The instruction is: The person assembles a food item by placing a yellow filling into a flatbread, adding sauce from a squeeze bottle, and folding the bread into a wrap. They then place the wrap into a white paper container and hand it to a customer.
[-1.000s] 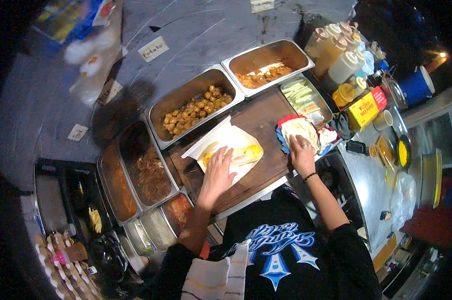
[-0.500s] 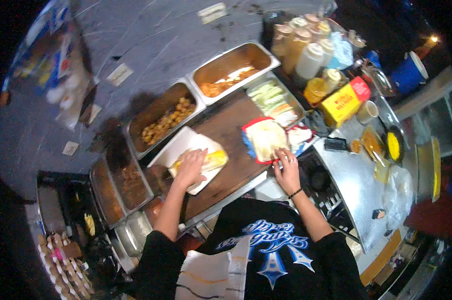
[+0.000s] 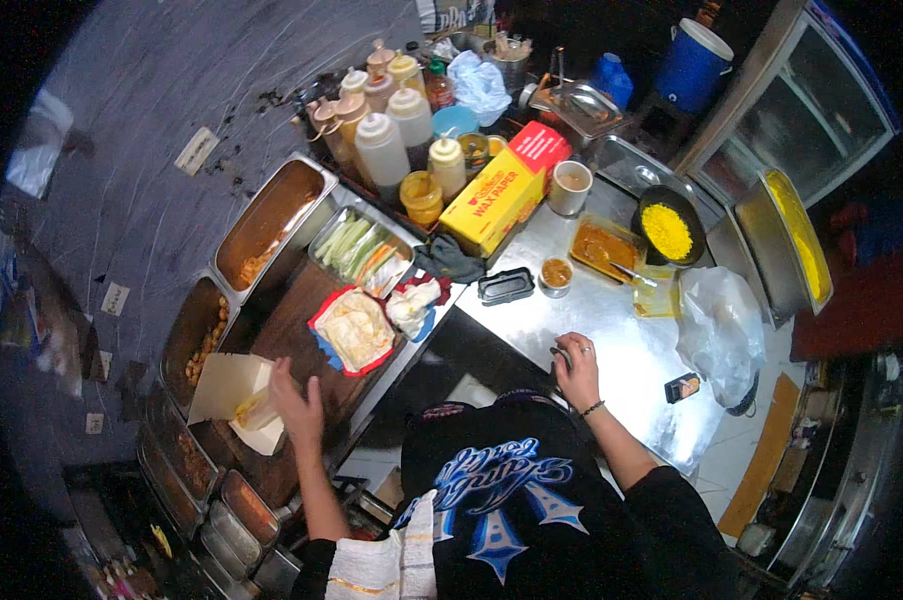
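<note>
My left hand [image 3: 299,408] is open, fingers apart, beside a white takeout box [image 3: 222,385]. Inside that box lies a pale wrapped roll [image 3: 257,408] with some yellow showing. Over the near edge of the metal counter [image 3: 612,340] is my right hand [image 3: 577,372], loosely open with nothing visible in it. A stack of flatbread [image 3: 355,330] rests on a red and blue cloth on the brown cutting board [image 3: 292,310], between my hands and farther off. A small black tray [image 3: 507,286] and a cup of brown sauce [image 3: 556,275] sit beyond my right hand.
Metal pans of food [image 3: 272,220] line the board's left side. Squeeze bottles [image 3: 382,150] crowd the back beside a yellow and red wax paper box [image 3: 502,195]. Farther right are an orange sauce tray [image 3: 607,245], a black bowl of yellow food [image 3: 669,230] and a plastic bag [image 3: 722,330].
The view has swung to the right. My left hand has come off the roll in the takeout box. My right hand has left the flatbread and moved right to the metal counter.
</note>
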`<control>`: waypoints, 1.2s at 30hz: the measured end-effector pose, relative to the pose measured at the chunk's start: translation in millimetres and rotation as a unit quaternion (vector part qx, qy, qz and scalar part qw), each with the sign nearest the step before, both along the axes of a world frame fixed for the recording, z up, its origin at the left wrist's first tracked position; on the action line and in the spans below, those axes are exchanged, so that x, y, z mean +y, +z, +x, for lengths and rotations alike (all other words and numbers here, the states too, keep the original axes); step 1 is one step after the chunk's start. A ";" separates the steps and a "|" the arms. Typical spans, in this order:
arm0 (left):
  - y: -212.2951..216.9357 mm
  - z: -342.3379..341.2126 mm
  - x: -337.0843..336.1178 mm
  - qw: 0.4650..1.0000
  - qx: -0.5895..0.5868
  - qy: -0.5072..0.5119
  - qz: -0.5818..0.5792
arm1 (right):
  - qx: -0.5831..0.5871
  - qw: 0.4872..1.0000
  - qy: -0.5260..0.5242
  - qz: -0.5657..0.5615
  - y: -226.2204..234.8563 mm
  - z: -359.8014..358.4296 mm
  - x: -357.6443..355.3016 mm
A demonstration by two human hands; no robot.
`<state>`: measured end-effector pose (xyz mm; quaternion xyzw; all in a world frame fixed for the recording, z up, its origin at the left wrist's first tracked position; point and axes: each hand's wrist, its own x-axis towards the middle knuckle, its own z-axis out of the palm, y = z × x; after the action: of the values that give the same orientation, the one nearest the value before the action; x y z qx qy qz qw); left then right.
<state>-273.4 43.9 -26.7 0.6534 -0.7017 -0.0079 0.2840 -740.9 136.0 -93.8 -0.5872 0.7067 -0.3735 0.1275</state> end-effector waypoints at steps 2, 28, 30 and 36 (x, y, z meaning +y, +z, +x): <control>-7.3 -45.2 1.7 0.998 0.032 -0.053 0.023 | -0.009 1.000 0.017 0.015 4.2 -14.2 -5.8; -48.3 -96.2 -90.8 0.950 0.012 -0.136 0.282 | -0.092 0.994 -0.044 0.037 -6.4 -1.2 3.2; -36.1 -88.5 -88.9 0.885 0.150 -0.159 0.410 | -0.061 0.997 -0.023 0.040 -0.6 -1.5 -6.8; -2.6 -3.5 -110.6 0.983 0.154 -0.022 0.101 | -0.077 0.997 0.025 0.017 19.3 0.1 -60.8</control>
<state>-276.9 -66.7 -29.3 0.6538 -0.6594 -0.1858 0.3213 -740.8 75.2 -74.5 -0.5719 0.6862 -0.4020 0.2011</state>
